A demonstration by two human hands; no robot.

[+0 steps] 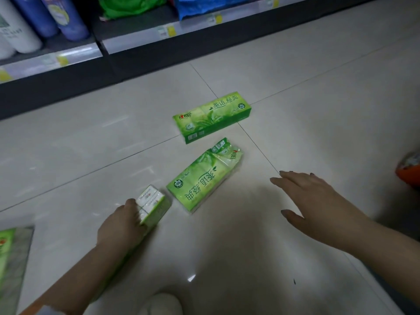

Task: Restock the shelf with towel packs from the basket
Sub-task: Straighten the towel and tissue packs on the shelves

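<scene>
- Three green towel packs lie on the pale tiled floor in the middle of the frame, with part of a fourth at the lower left edge.
- The far pack lies flat just above centre, its printed face up, across a tile seam.
- The middle pack lies tilted just below it, near but apart from it, wrapped in clear film.
- The near pack sits left of centre in the lower half, just beside the middle pack's lower corner.
- The left hand grips the near pack from its left side, fingers curled round its end; whether the pack rests on the floor or is raised I cannot tell.
- The right hand hovers at the right of the frame, palm down, fingers straight and spread wide, holding nothing, apart from the middle pack.
- The edge pack is cut off by the lower left border.
- The shelf runs across the top of the frame, with price tags along its front rail.
- On it stand white and purple cylinders at upper left, then green and blue bags towards the upper centre.
- An orange object shows at the right edge; what it is I cannot tell.
</scene>
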